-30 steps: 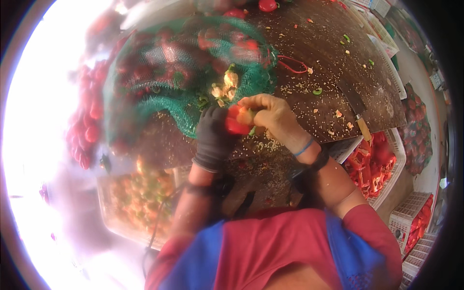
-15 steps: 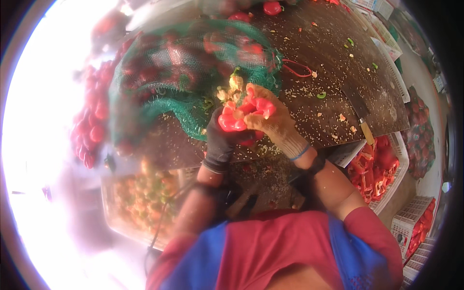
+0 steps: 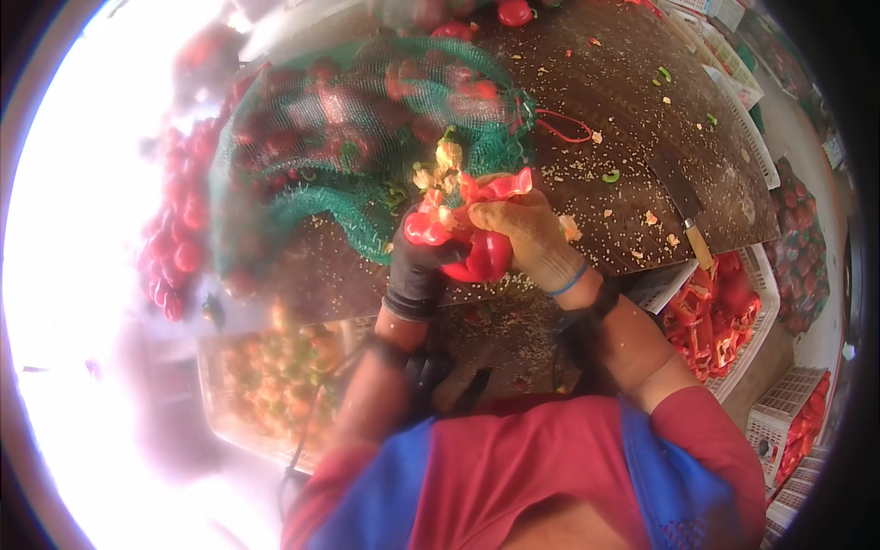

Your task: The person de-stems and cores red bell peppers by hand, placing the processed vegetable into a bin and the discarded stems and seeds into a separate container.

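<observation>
Between my hands is a red bell pepper (image 3: 483,257), torn open into pieces. My left hand (image 3: 417,270), in a dark grey glove, grips it from the left. My right hand (image 3: 527,229), in a tan knit glove, is closed on an upper red piece, thumb pressed inward. Pale pepper cores (image 3: 448,156) with seeds lie just beyond my hands. Behind them a green mesh sack (image 3: 302,119) full of red peppers lies on the brown table (image 3: 587,101).
A knife (image 3: 697,246) with a wooden handle lies at the table's right edge. Below it stands a white crate (image 3: 763,298) of red pepper pieces. At the lower left a bin (image 3: 215,394) holds pepper cores. Seeds and scraps litter the table.
The pepper has been pulled further apart, and its lower red part now shows below my hands. My right hand has turned and moved slightly right and down.
</observation>
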Available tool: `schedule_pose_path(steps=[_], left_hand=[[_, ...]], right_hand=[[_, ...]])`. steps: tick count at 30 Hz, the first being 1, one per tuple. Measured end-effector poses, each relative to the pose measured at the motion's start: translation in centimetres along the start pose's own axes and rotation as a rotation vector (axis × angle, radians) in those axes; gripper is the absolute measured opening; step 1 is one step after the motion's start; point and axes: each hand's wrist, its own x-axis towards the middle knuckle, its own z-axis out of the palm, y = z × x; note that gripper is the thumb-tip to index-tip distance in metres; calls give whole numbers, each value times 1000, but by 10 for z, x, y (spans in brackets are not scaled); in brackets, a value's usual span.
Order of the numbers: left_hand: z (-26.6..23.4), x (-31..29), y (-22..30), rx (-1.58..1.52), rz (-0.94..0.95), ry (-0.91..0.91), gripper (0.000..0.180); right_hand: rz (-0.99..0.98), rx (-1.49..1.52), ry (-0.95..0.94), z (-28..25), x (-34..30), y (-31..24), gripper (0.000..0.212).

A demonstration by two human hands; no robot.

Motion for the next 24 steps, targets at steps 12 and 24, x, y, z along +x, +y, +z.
schedule_pose_path(steps=[12,24], left_hand=[[-28,14,-8,-358,134,16,49],[-40,-8,83,-1611,47,-839,22]], right_hand=[[-23,556,-145,-41,29,4,26],[-280,358,126,-63,27,-24,16]])
